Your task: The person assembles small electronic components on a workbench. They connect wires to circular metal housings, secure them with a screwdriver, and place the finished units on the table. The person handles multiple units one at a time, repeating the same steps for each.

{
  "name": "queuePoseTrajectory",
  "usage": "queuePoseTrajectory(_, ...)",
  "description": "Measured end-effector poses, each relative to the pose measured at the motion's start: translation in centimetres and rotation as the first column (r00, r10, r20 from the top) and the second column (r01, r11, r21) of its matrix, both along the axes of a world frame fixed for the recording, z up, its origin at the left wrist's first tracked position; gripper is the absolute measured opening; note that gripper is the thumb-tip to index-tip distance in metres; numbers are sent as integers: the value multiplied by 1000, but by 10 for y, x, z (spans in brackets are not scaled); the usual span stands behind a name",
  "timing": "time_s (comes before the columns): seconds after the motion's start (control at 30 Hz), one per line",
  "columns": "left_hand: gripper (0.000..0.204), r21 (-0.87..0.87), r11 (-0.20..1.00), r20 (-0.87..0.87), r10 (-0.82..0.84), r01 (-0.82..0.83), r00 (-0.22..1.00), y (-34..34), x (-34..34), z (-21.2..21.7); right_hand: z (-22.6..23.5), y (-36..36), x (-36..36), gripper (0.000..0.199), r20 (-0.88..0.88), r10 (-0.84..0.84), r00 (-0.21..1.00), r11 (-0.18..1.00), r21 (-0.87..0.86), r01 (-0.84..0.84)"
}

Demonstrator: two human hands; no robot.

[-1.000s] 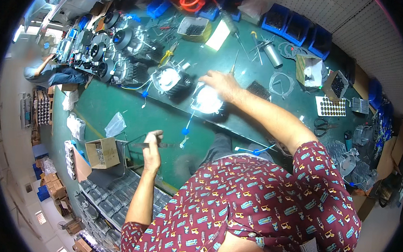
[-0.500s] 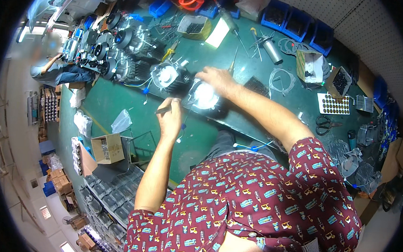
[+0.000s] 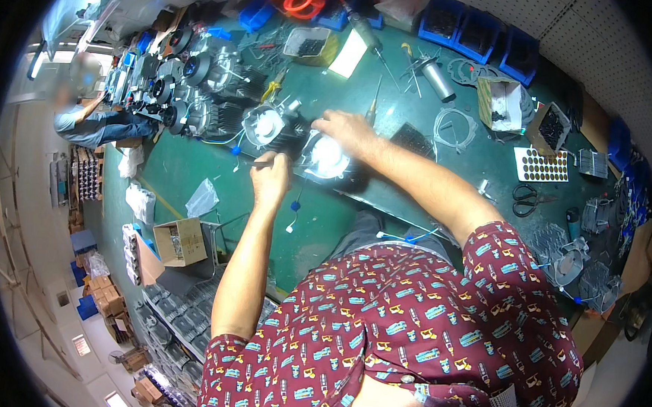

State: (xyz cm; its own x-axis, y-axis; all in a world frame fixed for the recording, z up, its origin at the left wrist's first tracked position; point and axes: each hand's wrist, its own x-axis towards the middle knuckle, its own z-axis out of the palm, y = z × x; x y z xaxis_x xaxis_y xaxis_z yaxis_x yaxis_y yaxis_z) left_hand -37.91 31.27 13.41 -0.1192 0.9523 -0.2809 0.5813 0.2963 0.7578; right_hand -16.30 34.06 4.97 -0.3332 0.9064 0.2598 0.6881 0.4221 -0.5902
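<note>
My left hand (image 3: 271, 181) is closed around a slim dark tool (image 3: 259, 164), whose kind I cannot make out, at the bench's front edge. To its right sits a round metal motor housing (image 3: 326, 157), its face glaring white under the light. My right hand (image 3: 345, 132) grips the far rim of that housing with bent fingers; the fingertips are partly hidden. A second motor housing (image 3: 263, 126) with a pale centre stands just to the left. A wire with a blue connector (image 3: 294, 206) hangs below the edge, near my left hand.
More motors (image 3: 208, 114) line the bench on the left. Yellow-handled pliers (image 3: 273, 88), a screwdriver (image 3: 373, 109), a metal cylinder (image 3: 436, 80) and black scissors (image 3: 524, 201) lie about. Blue bins (image 3: 474, 37) stand at the back. Another person (image 3: 95, 126) sits at far left.
My left hand has shifted slightly up and left, toward the left housing, with the tool still in it. My right hand stays on the motor housing. The whole view has tilted a little.
</note>
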Motion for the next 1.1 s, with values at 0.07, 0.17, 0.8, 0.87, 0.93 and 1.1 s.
queuePoseTrajectory(0.07,27,127,986,-21,-102,103,995,-5,-4,-15,-2,-1,-1,22,14,-15,1000,1000,9,15)
queuePoseTrajectory(0.17,25,262,952,-12,-160,157,987,-29,13,-18,-5,-1,-5,24,49,-44,998,999,31,42)
queuePoseTrajectory(0.8,25,356,933,46,-68,47,997,55,-110,18,56,27,-25,71,136,-201,970,960,-172,223)
queuePoseTrajectory(0.87,19,354,932,45,-105,83,993,78,-115,11,46,51,-45,68,10,-197,980,974,-114,197)
queuePoseTrajectory(0.93,19,313,938,-1,-154,146,988,95,-116,6,27,76,-68,68,-78,-168,983,986,-28,167)
queuePoseTrajectory(1.1,19,277,923,-45,-265,267,963,119,-119,4,16,105,-118,63,22,-174,985,979,-104,175)
